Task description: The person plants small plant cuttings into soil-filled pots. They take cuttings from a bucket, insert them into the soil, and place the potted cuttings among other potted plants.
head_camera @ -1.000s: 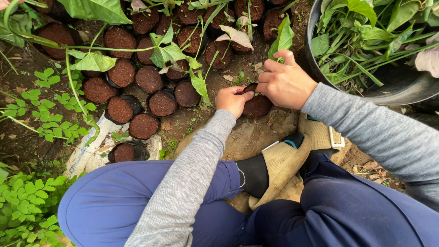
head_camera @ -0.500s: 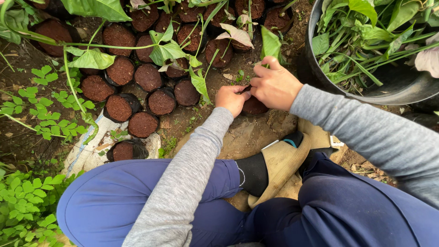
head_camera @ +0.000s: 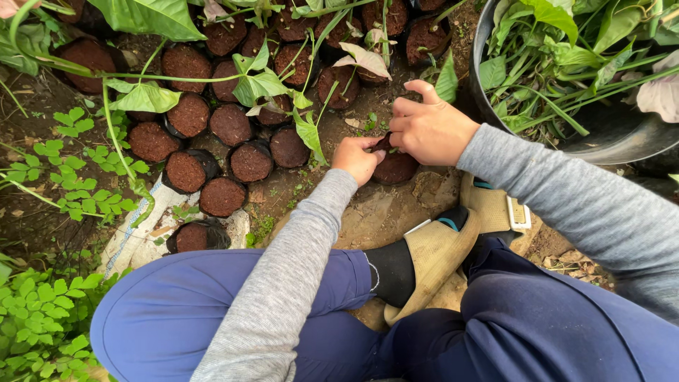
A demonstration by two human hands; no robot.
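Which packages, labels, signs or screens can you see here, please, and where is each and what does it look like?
Label on the sandal strap: small pale rectangular tag with dark print, below the right hand.
White woven sack: flat on the soil at lower left, under soil-filled pots, with a thin blue stripe.
No signs or screens.
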